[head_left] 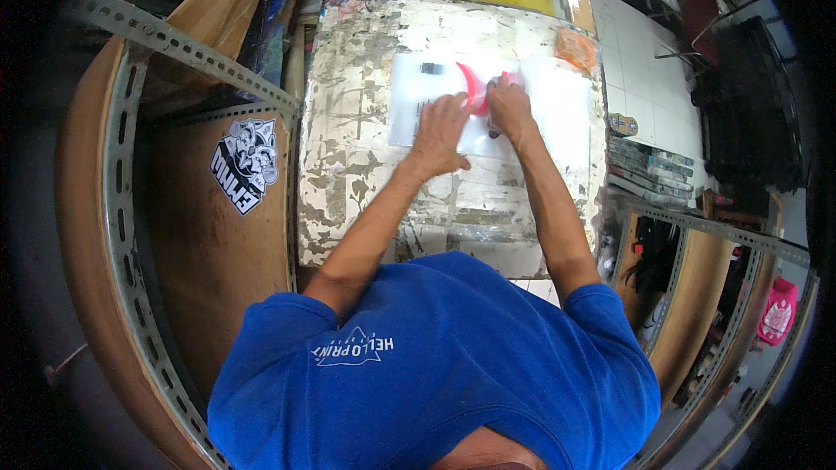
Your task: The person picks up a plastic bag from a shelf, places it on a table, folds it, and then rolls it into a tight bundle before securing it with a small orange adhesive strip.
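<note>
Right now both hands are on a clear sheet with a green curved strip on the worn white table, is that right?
Not quite: the curved strip is red, not green, as the head view shows. The left hand and right hand do rest on the clear sheet on the worn white table.

B/w sticker (246, 164) on left wood panel (218, 252)

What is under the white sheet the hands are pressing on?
The white sheet lies flat on a worn table with peeling paint. The left hand and right hand press on it beside a red strip. Anything beneath the sheet is covered.
</note>
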`<state>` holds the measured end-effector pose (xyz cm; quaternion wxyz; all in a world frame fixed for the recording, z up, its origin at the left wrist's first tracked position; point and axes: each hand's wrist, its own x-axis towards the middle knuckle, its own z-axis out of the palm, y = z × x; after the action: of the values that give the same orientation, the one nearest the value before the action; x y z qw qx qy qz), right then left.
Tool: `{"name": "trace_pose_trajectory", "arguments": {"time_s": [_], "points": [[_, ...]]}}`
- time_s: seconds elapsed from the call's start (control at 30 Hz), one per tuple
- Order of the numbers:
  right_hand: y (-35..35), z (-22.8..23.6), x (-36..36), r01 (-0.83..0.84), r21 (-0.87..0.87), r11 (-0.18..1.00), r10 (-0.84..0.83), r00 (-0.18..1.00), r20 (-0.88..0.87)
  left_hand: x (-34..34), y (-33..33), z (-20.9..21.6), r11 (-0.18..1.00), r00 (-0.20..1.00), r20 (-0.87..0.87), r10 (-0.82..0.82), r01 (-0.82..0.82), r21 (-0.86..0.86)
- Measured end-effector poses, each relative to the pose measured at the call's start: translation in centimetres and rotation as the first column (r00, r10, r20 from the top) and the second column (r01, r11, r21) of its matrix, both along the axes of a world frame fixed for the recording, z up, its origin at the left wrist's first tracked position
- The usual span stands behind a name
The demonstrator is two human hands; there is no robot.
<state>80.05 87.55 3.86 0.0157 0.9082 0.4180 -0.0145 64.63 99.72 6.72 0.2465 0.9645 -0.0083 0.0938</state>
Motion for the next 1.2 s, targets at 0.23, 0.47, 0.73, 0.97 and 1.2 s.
{"name": "trace_pose_trajectory", "arguments": {"time_s": [0.23,0.47,0.73,0.97,1.2], "points": [[2.4,4.3,2.5,-0.028,-0.172,0.985,-0.024,0.956,-0.292,1.4,-2.3,-2.0,1.000,0.997,-0.078,-0.023,0.022,-0.021],[4.7,1.5,5.8,-0.012,0.085,0.996,0.017,0.998,-0.062,1.7,-2.5,-3.0,0.998,0.999,0.013,-0.036,0.036,-0.054],[4.5,1.4,6.0,0.010,-0.026,1.000,-0.015,0.976,-0.217,2.1,-2.8,-3.5,0.995,0.999,0.027,-0.020,0.022,-0.094],[1.9,4.9,-0.3,-0.085,0.081,0.993,0.100,0.972,-0.214,1.8,-2.4,-2.8,0.993,0.999,-0.053,0.015,-0.021,-0.113],[-0.4,0.6,-0.5,-0.094,0.083,0.992,0.095,0.995,0.000,2.0,-2.5,-2.7,0.994,0.998,-0.056,0.003,-0.009,-0.106]]}}
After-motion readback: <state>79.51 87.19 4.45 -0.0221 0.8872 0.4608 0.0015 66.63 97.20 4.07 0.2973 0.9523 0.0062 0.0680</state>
